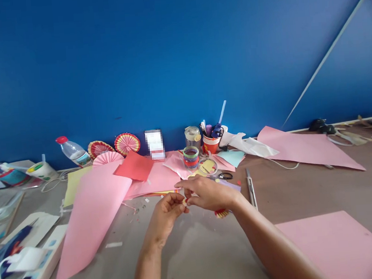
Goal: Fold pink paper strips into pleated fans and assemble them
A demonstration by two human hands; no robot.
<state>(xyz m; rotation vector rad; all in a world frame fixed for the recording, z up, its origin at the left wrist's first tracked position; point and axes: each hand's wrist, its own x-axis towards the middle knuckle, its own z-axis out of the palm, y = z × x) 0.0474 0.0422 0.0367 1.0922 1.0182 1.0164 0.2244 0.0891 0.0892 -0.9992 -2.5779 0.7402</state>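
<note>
Over the middle of the table, my left hand [168, 214] and my right hand [208, 193] meet at their fingertips. Between them is a small red and yellow piece [185, 203], mostly covered by the fingers; it looks like paper. Both hands pinch it, and my right index finger points out to the left. Partly hidden under my right wrist lies a red and yellow pleated paper piece [222, 214]. Just beyond the hands are black-handled scissors [226, 176], a roll of clear tape [208, 166] and a stack of coloured tape rolls [191, 157].
Pink paper sheets [92, 220] spread left and right, with a red sheet [135, 166] on top. Paper fans [127, 144], a bottle [74, 151], a phone [155, 144] and a cup of tools [211, 143] line the blue wall. A utility knife [251, 189] lies right, a power strip [43, 267] left.
</note>
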